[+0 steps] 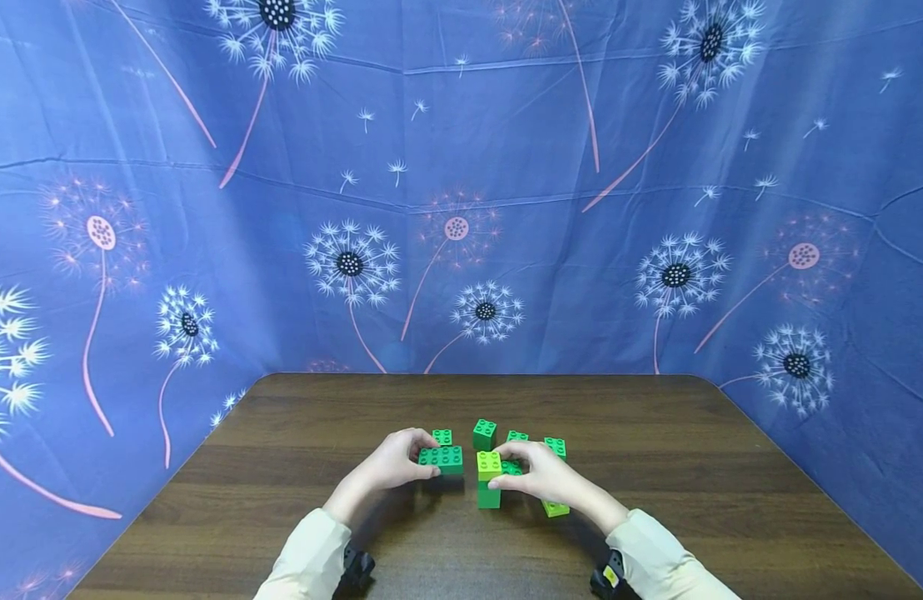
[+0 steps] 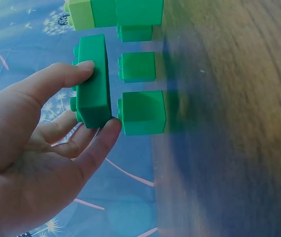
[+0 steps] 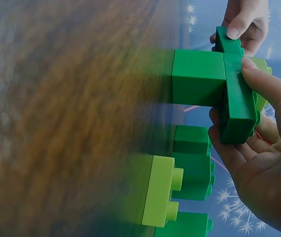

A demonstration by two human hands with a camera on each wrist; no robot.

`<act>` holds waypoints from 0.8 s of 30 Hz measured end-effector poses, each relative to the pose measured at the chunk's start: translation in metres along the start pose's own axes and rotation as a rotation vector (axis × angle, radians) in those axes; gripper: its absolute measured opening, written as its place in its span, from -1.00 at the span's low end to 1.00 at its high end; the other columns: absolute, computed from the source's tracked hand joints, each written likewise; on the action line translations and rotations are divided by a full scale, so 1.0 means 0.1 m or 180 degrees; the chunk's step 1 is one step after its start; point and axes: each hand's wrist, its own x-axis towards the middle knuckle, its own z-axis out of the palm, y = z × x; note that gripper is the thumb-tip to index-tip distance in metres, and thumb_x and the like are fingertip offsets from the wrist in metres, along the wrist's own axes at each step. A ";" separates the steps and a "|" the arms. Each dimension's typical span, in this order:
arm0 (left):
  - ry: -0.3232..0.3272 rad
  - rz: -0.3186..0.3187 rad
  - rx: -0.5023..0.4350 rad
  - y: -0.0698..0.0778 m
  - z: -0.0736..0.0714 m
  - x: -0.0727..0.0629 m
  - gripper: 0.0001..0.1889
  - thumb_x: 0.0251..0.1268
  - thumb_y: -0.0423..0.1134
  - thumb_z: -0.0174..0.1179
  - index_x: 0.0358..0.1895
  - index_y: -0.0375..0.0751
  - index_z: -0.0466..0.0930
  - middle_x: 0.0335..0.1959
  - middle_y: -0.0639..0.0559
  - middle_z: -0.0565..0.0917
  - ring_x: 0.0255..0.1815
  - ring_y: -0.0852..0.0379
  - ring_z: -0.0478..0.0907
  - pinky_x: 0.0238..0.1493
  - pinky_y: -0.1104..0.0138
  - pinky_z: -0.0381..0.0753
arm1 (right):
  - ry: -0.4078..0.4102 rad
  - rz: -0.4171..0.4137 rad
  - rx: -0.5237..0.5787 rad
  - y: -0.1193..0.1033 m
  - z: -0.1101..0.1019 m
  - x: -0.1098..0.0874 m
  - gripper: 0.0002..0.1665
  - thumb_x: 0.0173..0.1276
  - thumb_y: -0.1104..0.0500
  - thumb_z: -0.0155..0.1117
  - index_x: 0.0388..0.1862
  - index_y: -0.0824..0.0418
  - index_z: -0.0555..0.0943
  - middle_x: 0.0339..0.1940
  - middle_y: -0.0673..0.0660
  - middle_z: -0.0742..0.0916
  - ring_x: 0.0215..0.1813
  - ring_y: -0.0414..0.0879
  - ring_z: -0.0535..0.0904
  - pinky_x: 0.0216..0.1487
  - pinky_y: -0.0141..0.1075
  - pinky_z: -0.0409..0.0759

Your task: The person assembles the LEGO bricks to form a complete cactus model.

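Observation:
In the head view my left hand pinches a long green toy building brick, studs up, held above the table. The left wrist view shows the thumb on one long side of this brick and fingertips at its lower edge. Right of it stands a stack: a green block at the bottom, a long green brick across it, and a lime brick on top. My right hand grips the overhanging end of that long brick, thumb on its side, fingers at the far side and underneath.
Behind the hands, several green bricks stand on the brown wooden table, among them one block behind the stack. A lime brick lies under the right forearm, near another green brick. A blue dandelion-print cloth surrounds the table.

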 end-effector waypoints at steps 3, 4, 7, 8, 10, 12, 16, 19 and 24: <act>0.0036 0.0021 -0.0033 0.01 -0.01 0.00 -0.64 0.07 -0.27 0.35 -0.07 -0.36 0.56 -0.26 -0.04 0.59 -0.30 0.18 0.48 -0.31 0.40 0.49 | 0.0002 -0.0001 0.0004 0.01 0.00 0.00 -0.42 0.18 -0.14 0.33 0.07 0.19 0.56 -0.03 0.05 0.67 0.04 0.01 0.56 -0.05 -0.25 0.54; 0.0045 0.0023 -0.0042 0.02 -0.01 0.00 -0.64 0.07 -0.26 0.34 -0.07 -0.35 0.56 -0.25 -0.04 0.59 -0.29 0.18 0.49 -0.29 0.40 0.50 | 0.0003 0.0001 0.0006 0.01 0.00 0.00 -0.42 0.18 -0.14 0.33 0.06 0.19 0.56 -0.03 0.05 0.67 0.05 0.01 0.56 -0.04 -0.24 0.54; 0.0069 0.0042 -0.0053 0.03 -0.01 0.00 -0.64 0.10 -0.25 0.33 -0.05 -0.33 0.56 -0.22 -0.05 0.58 -0.26 0.18 0.50 -0.25 0.38 0.53 | 0.0006 0.0022 0.0005 0.01 0.00 0.00 -0.42 0.18 -0.14 0.33 0.07 0.18 0.56 -0.03 0.04 0.67 0.05 0.01 0.56 -0.03 -0.22 0.54; 0.0082 0.0050 -0.0055 0.04 -0.01 -0.01 -0.64 0.11 -0.24 0.33 -0.05 -0.33 0.56 -0.21 -0.04 0.58 -0.26 0.19 0.50 -0.24 0.38 0.54 | 0.0007 0.0028 0.0003 0.01 0.00 0.00 -0.42 0.18 -0.14 0.33 0.07 0.18 0.56 -0.03 0.04 0.67 0.05 0.01 0.56 -0.03 -0.22 0.54; 0.0104 0.0068 -0.0073 0.05 -0.01 -0.01 -0.64 0.11 -0.23 0.32 -0.04 -0.33 0.56 -0.21 -0.05 0.58 -0.27 0.18 0.50 -0.25 0.39 0.54 | -0.0001 0.0050 0.0005 0.01 0.00 0.00 -0.42 0.18 -0.14 0.33 0.07 0.19 0.56 -0.02 0.05 0.66 0.05 0.02 0.56 -0.03 -0.21 0.54; 0.0144 0.0089 -0.0082 0.05 -0.01 0.00 -0.64 0.11 -0.23 0.33 -0.05 -0.34 0.56 -0.22 -0.05 0.58 -0.27 0.16 0.51 -0.26 0.41 0.53 | -0.0011 0.0068 0.0010 0.01 0.00 0.00 -0.41 0.18 -0.14 0.33 0.07 0.19 0.55 -0.02 0.05 0.66 0.05 0.02 0.55 -0.03 -0.21 0.54; 0.0212 0.0110 -0.0176 0.08 -0.01 0.01 -0.63 0.11 -0.24 0.33 -0.05 -0.36 0.55 -0.20 -0.08 0.58 -0.24 0.10 0.54 -0.26 0.45 0.53 | -0.0018 0.0080 0.0010 0.00 0.00 0.01 -0.42 0.18 -0.13 0.33 0.07 0.19 0.55 -0.03 0.05 0.66 0.05 0.02 0.55 -0.05 -0.23 0.54; 0.0253 0.0125 -0.0228 0.12 -0.03 0.01 -0.64 0.11 -0.26 0.33 -0.05 -0.38 0.54 -0.20 -0.09 0.58 -0.24 0.10 0.55 -0.27 0.46 0.53 | -0.0027 0.0068 0.0001 0.00 0.00 0.01 -0.43 0.18 -0.13 0.32 0.07 0.18 0.55 -0.03 0.04 0.66 0.04 0.00 0.56 -0.06 -0.25 0.54; 0.0281 0.0150 -0.0248 0.15 -0.04 0.01 -0.64 0.10 -0.26 0.33 -0.05 -0.37 0.55 -0.20 -0.09 0.58 -0.27 0.16 0.54 -0.29 0.47 0.52 | -0.0042 0.0051 0.0013 0.00 0.01 0.01 -0.43 0.19 -0.13 0.32 0.08 0.17 0.55 -0.03 0.03 0.66 0.04 0.00 0.56 -0.06 -0.25 0.53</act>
